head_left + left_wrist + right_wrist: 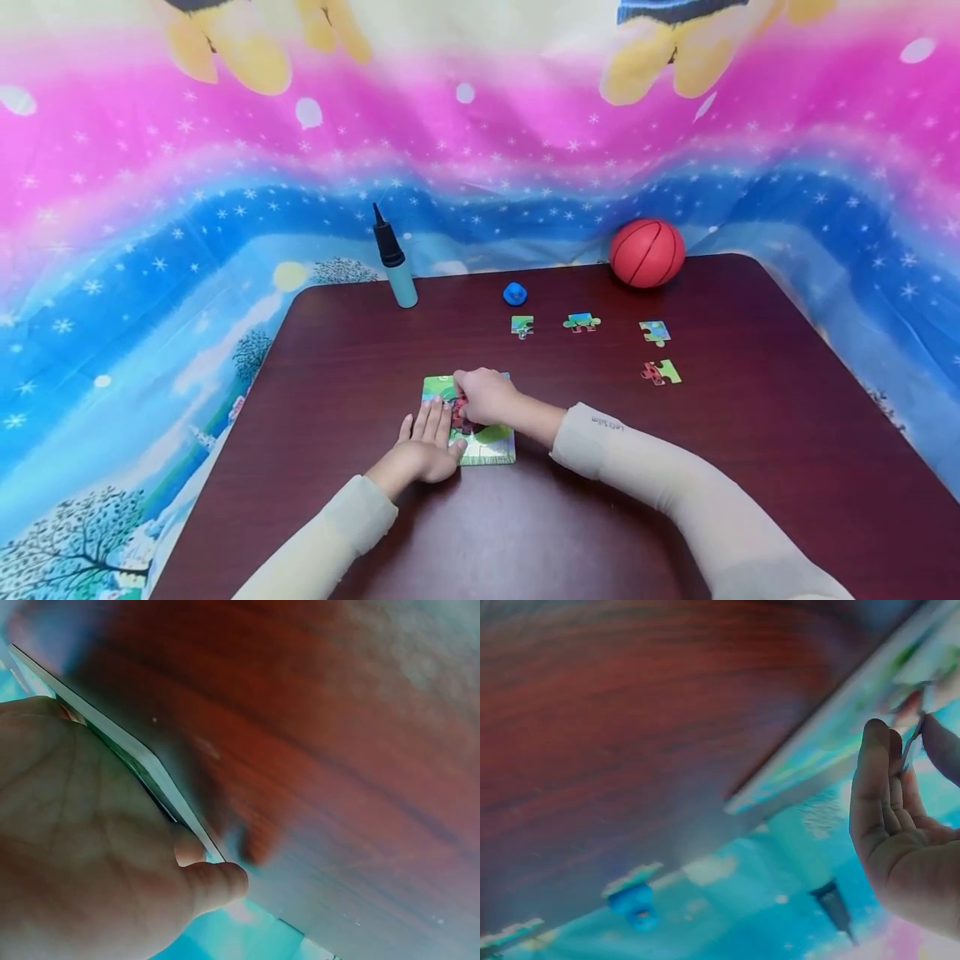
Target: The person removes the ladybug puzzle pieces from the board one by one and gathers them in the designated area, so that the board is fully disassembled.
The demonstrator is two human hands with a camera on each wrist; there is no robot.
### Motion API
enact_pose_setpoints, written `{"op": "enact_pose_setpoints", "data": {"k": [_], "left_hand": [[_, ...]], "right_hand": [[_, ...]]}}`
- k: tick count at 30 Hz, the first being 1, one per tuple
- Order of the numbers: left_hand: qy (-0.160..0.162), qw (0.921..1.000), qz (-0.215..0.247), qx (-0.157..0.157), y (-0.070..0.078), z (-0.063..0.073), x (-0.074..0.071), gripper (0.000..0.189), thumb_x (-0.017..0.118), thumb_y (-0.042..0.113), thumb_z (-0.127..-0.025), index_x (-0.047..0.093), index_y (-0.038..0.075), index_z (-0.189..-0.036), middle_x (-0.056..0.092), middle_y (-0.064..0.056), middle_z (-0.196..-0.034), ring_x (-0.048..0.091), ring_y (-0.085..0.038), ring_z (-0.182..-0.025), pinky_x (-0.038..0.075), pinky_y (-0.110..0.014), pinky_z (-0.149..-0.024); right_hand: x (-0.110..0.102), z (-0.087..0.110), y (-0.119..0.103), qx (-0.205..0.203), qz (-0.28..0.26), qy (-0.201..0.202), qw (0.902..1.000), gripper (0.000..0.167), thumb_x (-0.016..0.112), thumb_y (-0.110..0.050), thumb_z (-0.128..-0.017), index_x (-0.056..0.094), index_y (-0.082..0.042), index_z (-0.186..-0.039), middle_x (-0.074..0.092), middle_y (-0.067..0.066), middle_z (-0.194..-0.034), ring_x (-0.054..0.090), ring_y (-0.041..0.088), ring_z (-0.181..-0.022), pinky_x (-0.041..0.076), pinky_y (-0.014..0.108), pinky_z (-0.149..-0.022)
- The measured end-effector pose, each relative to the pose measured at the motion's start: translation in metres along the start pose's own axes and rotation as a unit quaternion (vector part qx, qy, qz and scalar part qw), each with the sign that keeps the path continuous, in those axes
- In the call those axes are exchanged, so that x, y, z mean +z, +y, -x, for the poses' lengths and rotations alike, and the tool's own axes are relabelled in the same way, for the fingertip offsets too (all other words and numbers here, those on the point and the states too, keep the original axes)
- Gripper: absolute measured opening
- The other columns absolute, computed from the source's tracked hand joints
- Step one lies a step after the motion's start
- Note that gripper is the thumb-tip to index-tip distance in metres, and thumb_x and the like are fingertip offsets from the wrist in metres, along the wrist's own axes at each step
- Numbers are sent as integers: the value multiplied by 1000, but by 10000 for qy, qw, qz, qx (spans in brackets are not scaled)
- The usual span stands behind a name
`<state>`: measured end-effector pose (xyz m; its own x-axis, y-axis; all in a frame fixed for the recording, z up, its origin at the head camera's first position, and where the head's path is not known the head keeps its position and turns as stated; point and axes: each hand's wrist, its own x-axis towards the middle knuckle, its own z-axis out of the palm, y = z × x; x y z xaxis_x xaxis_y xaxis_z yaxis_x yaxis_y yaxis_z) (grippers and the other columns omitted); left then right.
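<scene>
A jigsaw puzzle (pixel 491 450) in a square board, mostly green with a red and dark picture in the middle, lies on the table before the person. Fingers straight, the left hand (pixel 426 450) rests flat on its left part, with the thumb at the lower edge. Above the puzzle's upper right part, the right hand (pixel 483 396) pinches a thin puzzle piece (pixel 913 744) between thumb and fingers. The piece stands edge-on in the right wrist view, and its picture is hidden there. Part of the puzzle is covered by both hands.
Loose puzzle pieces lie farther back: one green (pixel 522 326), one blue-green (pixel 582 322), one blue (pixel 655 332) and one red-green (pixel 661 372). Along the table's far edge are a teal hand pump (pixel 401 279), a small blue object (pixel 514 293) and a red ball (pixel 647 253).
</scene>
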<state>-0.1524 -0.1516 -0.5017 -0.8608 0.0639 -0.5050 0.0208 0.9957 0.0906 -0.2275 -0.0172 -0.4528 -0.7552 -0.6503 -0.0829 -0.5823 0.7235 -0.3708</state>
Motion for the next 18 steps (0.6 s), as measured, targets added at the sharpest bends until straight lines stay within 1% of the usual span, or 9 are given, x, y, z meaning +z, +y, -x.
{"op": "enact_pose_setpoints", "data": {"k": [3,5,8,11,14,16,18], "left_hand": [[-80,10000,1,-14,0,-1,-1,73,19,55,-98,-6,13,-152,-23,-4,-155,-24,-23,-140,-11,-50,-112],[-116,9999,5,-39,0,-1,-1,72,19,55,-98,-6,13,-152,-24,-4,-154,-25,-23,-139,-13,-49,-111],[-47,10000,20,-16,0,-1,-1,72,19,55,-98,-4,13,-152,-24,-4,-154,-25,-23,-140,-13,-49,-111],[-19,10000,38,50,0,-3,0,73,19,56,-98,-7,13,-151,-23,-4,-154,-24,-23,-140,-13,-49,-111],[-56,9999,71,80,0,-3,0,73,19,56,-98,-9,15,-151,-24,-4,-154,-24,-23,-140,-13,-49,-111],[-108,9999,79,55,-1,-3,-1,73,19,56,-98,-11,16,-151,-25,-3,-154,-25,-23,-139,-13,-49,-111],[-143,9999,68,18,-2,-2,-2,72,18,57,-98,-12,17,-150,-27,-3,-153,-26,-23,-139,-14,-49,-111]], "right_hand": [[-5,7,-6,-281,33,63,9996,23,75,-14,-77,52,-17,-77,47,-7,-60,44,9,-54,33,22,-45],[-9,10,-9,-384,-82,72,9992,23,74,-12,-76,52,-17,-75,48,-7,-60,44,9,-54,33,22,-45],[-14,10,-5,-320,-372,143,9987,19,75,-14,-77,57,-19,-75,53,-9,-63,48,9,-59,38,23,-51],[-20,6,9,-113,-956,217,9951,12,74,-16,-79,63,-20,-78,58,-9,-67,53,8,-64,43,24,-58],[-31,6,30,115,-1750,167,9844,6,73,-15,-82,68,-17,-83,64,-6,-71,60,10,-66,48,26,-62],[-40,7,45,365,-2267,88,9732,5,71,-13,-83,70,-14,-87,67,-2,-76,63,14,-66,52,29,-62],[-49,10,62,652,-2734,25,9597,7,70,-11,-85,70,-11,-91,68,2,-81,64,17,-67,54,32,-63]]}}
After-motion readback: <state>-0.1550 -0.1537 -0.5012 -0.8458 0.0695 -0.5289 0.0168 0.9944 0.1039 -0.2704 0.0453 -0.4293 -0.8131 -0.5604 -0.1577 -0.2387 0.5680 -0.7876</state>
